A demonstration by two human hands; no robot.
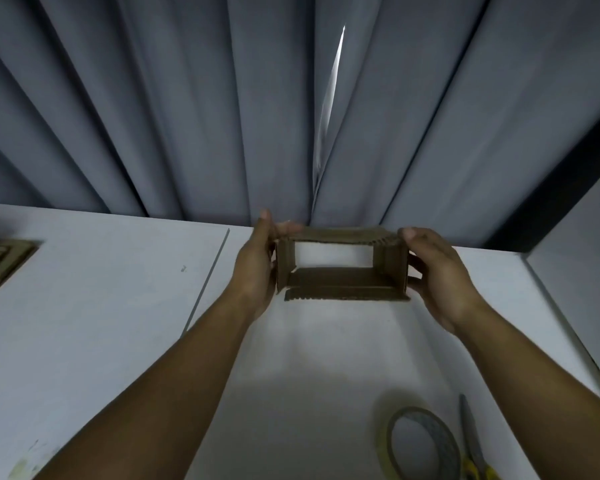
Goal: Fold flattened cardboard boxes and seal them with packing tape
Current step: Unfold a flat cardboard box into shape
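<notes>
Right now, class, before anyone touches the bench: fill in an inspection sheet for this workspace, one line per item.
Surface: white table, with a thin seam line left of centre.
Job's things: box opened into a tube, both ends open; tape and scissors lying side by side, near right; flat cardboard at the left edge.
Clutter: nothing seen.
Grips: left hand holds the box's left end; right hand holds its right end.
Cables: nothing seen.
Surroundings: grey curtain behind the table, with a slit of light in it.
</notes>
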